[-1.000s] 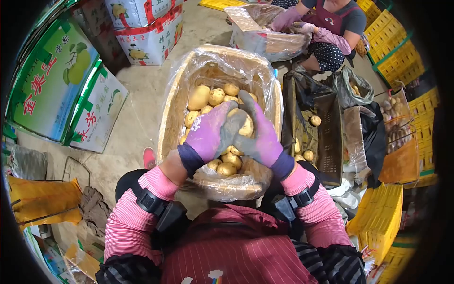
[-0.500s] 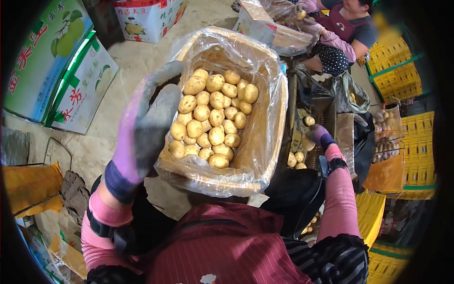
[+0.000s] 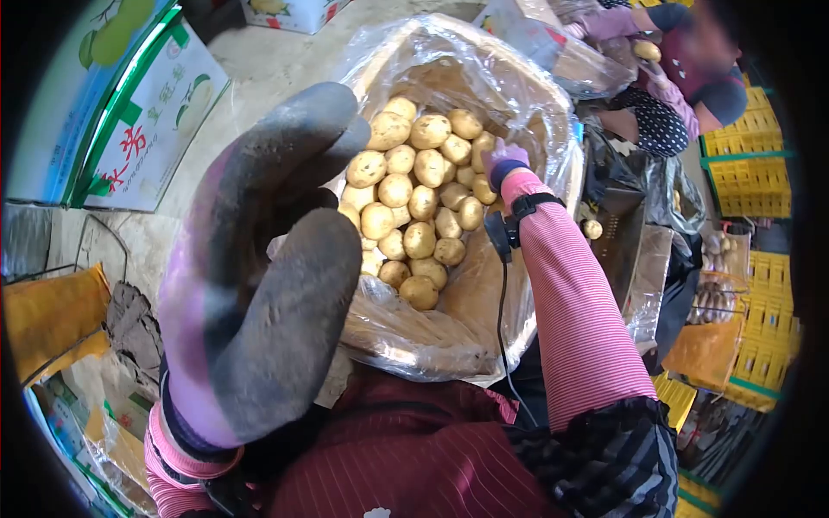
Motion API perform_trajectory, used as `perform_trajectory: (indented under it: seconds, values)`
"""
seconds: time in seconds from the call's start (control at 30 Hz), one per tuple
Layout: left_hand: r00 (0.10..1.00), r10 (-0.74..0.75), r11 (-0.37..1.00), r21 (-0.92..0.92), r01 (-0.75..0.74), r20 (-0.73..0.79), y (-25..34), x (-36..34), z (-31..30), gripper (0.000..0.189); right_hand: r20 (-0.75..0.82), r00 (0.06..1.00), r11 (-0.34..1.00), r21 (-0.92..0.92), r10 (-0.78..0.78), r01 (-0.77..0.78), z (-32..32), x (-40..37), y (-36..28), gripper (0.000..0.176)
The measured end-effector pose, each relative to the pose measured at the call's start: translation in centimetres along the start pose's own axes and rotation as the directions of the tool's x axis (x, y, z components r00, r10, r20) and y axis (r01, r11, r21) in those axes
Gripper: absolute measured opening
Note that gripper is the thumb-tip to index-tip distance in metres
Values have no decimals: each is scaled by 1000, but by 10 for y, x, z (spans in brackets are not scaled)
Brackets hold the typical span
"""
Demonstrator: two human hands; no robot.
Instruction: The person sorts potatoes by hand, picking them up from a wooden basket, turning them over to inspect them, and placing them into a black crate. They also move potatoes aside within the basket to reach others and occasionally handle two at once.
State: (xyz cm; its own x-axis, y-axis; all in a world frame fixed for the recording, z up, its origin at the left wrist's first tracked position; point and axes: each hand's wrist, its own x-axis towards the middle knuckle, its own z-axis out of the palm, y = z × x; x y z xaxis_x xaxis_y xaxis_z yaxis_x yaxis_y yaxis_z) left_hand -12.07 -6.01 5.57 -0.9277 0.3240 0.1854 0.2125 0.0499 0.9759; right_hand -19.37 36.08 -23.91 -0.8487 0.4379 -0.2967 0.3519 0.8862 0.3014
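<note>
In front of me stands a box (image 3: pixel 557 116) lined with clear plastic film (image 3: pixel 406 341). Yellow potatoes (image 3: pixel 422 203) are heaped inside it. My left hand (image 3: pixel 268 250), in a dirty grey and purple glove, is raised close to the camera over the box's left side. Its thumb and fingers are spread apart with nothing between them. My right hand (image 3: pixel 506 158), gloved too, reaches into the box at the right edge of the potatoes. Its fingers point down and away, mostly hidden behind the back of the hand, so I cannot tell whether they grip a potato.
Right of the box is a dark crate (image 3: pixel 617 229) with a potato (image 3: pixel 591 229) in it. A co-worker (image 3: pixel 682 69) at the upper right holds a potato (image 3: pixel 647 51) beside another film-lined box. Printed cartons (image 3: pixel 160 129) stand left, yellow crates (image 3: pixel 760 293) far right.
My right hand has moved from the dark crate on the right into the potato box. My left hand has come nearer the camera, its thumb further from its fingers. The view has shifted.
</note>
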Motion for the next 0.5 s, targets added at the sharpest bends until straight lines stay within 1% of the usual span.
perform_trajectory:
  seconds: [0.03, 0.07, 0.13, 0.17, 0.2, 0.27, 0.3, 0.33, 0.37, 0.4, 0.43, 0.47, 0.5]
  values:
    - [999, 4, 999, 48, -6, 47, 3, 2, -5, 52, -61, 998, 999, -32, 18, -20, 10, -4, 2, 63]
    - [999, -5, 998, 56, 3, 44, -1, 3, -6, 52, -71, 997, 992, -123, -12, 3, 16, -2, 2, 65]
    - [996, 87, 995, 53, -88, 3, -8, 6, -5, 52, 71, 997, 986, -165, 18, -6, 10, 9, -3, 57]
    - [998, 38, 996, 84, -41, 41, -3, 7, -8, 49, 108, 983, 905, -385, -152, 182, 4, 4, -2, 47]
    - [997, 54, 997, 50, -57, 53, -3, 10, -8, 46, 124, 987, 898, -417, -98, 142, -2, 3, -8, 42]
    - [994, 89, 996, -25, -87, 61, -10, 8, -6, 46, 335, 929, 886, -367, -157, 282, -47, -27, -15, 51]
    - [993, 96, 995, -34, -94, 63, -18, 8, -6, 46, 307, 925, 937, -194, -222, 289, -58, -38, -16, 57]
    - [985, 137, 990, 24, -140, 106, -27, 10, -8, 48, 263, 923, 955, -16, -281, 295, -70, -50, -17, 65]
    - [973, 175, 979, 80, -189, 151, -35, 11, -8, 50, 260, 870, 904, 208, -419, 374, -99, -73, -17, 68]
    - [970, 188, 977, 73, -201, 153, -37, 14, -6, 50, 219, 807, 799, 421, -549, 429, -127, -99, -16, 70]
    - [961, 151, 958, 206, -200, 231, -38, 17, -3, 52, 129, 758, 599, 701, -640, 387, -136, -122, -14, 70]
    - [948, 106, 919, 336, -208, 299, -39, 18, 0, 55, 4, 717, 323, 894, -697, 309, -144, -145, -11, 69]
    - [927, 144, 902, 340, -267, 347, -48, 16, 5, 59, 29, 698, 174, 975, -715, 137, -160, -170, -8, 66]
